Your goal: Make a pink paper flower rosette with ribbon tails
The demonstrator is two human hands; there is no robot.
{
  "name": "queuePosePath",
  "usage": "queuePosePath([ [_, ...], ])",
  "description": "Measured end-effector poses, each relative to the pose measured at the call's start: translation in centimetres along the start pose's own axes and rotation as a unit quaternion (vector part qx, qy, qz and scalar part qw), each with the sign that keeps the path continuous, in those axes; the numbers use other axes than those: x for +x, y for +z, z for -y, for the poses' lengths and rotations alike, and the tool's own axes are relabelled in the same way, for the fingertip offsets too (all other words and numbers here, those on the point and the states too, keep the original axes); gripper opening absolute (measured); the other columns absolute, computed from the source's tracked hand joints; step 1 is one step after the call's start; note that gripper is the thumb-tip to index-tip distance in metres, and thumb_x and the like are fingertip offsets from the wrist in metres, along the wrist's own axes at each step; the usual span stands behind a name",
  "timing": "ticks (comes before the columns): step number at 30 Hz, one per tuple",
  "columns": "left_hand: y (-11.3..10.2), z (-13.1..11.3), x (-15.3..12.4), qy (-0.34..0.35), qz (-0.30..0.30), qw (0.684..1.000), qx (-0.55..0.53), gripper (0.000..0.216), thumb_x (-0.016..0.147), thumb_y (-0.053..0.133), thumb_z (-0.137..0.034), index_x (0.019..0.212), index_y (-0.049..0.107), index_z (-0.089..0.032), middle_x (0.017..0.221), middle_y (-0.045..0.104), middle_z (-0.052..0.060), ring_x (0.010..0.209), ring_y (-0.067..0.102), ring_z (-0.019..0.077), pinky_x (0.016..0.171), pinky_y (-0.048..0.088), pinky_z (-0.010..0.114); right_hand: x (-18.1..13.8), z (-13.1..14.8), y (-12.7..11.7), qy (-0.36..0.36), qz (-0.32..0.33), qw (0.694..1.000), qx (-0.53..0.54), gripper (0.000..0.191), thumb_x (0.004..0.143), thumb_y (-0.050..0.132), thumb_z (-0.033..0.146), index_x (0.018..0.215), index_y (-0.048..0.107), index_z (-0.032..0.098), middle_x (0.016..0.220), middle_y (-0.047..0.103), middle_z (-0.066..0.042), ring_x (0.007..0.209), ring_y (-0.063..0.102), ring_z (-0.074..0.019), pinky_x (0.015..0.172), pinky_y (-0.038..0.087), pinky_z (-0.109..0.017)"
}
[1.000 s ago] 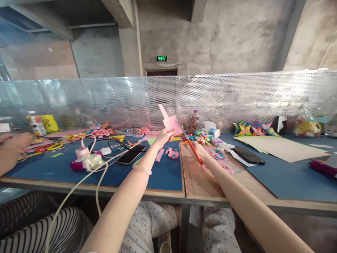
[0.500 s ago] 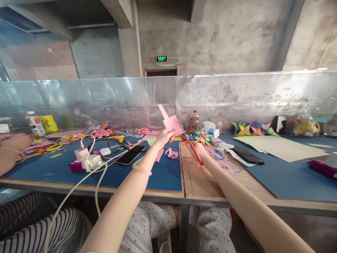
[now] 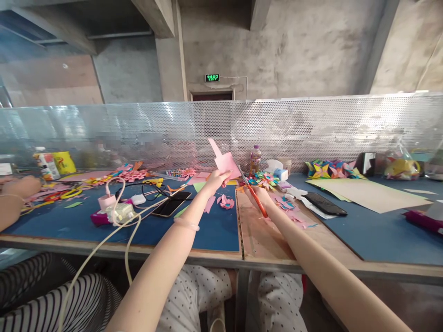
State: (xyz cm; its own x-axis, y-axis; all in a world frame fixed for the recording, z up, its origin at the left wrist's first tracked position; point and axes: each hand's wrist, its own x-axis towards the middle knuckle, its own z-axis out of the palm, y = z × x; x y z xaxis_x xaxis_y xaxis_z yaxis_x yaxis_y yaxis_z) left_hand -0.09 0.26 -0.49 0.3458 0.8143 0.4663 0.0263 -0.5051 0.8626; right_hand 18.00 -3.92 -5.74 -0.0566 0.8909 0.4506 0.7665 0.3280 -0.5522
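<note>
Pink paper (image 3: 226, 162): held up above the table, about where a blue mat (image 3: 211, 237) meets a strip of bare wood (image 3: 258, 246); a narrow strip juts from its upper left corner.
Left hand (image 3: 218, 180): fingers clamped on the paper's lower edge; a pale bracelet (image 3: 187, 224) circles the wrist.
Right hand (image 3: 259, 194): fingers closed around the orange-handled scissors (image 3: 256, 202), whose blades point up and left to the paper's right edge; from here I can't tell how far the blades are parted.
Below the hands: a pink paper flower (image 3: 226, 202) lies on the blue mat, with a pink scrap (image 3: 209, 204) just left of it.
Beyond the right hand: a bunch of multicoloured paper flowers (image 3: 266, 179), and behind it a purple-capped bottle (image 3: 256, 157).
Left side: a smartphone (image 3: 171, 205) lies by tangled cables, near a pink charger (image 3: 107, 201).
Far left: a co-worker's hand (image 3: 24, 186) rests near yellow-handled scissors (image 3: 71, 193).
Right side: a beige sheet (image 3: 372, 193), a black phone (image 3: 325, 204) and folded paper stars (image 3: 321, 170).
Back: a perforated metal partition (image 3: 155, 129), a green exit sign (image 3: 212, 78) above it.
</note>
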Motion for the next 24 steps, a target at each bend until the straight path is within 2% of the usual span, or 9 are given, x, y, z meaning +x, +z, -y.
queuePosePath([
  [8,-0.12,-0.07,-0.07,-0.01,0.001,1.0,0.009,0.04,0.073,0.055,-0.046,0.049,0.042,-0.017,0.042,0.04,-0.004,0.039,0.037,0.006,0.044,0.032,0.021,-0.3,0.33,-0.19,-0.019,-0.004,0.999,0.042,0.033,0.082,0.043,0.044,0.075,0.054,0.015,0.07,0.056,0.0,0.062,0.051,-0.0127,0.057,0.039,-0.025],
  [15,0.02,0.05,-0.09,-0.014,0.016,1.0,0.006,0.037,0.071,0.058,-0.044,0.051,0.043,-0.017,0.042,0.04,-0.005,0.039,0.038,0.0065,0.044,0.032,0.021,-0.37,0.63,-0.55,-0.015,-0.002,0.998,0.062,0.031,0.076,0.043,0.046,0.076,0.052,0.017,0.073,0.058,-0.002,0.064,0.051,-0.0166,0.059,0.037,-0.026],
  [20,0.05,0.22,-0.04,-0.009,0.03,0.999,-0.006,0.035,0.073,0.057,-0.043,0.054,0.044,-0.017,0.043,0.038,-0.006,0.039,0.035,0.0056,0.043,0.03,0.02,-0.53,0.87,-0.56,-0.015,-0.01,0.998,0.064,0.031,0.079,0.045,0.045,0.076,0.054,0.016,0.074,0.06,-0.003,0.066,0.053,-0.0168,0.06,0.039,-0.027],
  [24,0.05,0.28,-0.01,-0.003,0.042,0.999,-0.012,0.036,0.074,0.056,-0.045,0.055,0.044,-0.017,0.044,0.036,-0.006,0.04,0.035,0.0054,0.044,0.031,0.02,-0.13,0.14,0.08,-0.015,-0.024,0.998,0.062,0.026,0.084,0.049,0.037,0.088,0.057,0.013,0.083,0.06,-0.003,0.074,0.056,-0.0151,0.068,0.045,-0.031],
])
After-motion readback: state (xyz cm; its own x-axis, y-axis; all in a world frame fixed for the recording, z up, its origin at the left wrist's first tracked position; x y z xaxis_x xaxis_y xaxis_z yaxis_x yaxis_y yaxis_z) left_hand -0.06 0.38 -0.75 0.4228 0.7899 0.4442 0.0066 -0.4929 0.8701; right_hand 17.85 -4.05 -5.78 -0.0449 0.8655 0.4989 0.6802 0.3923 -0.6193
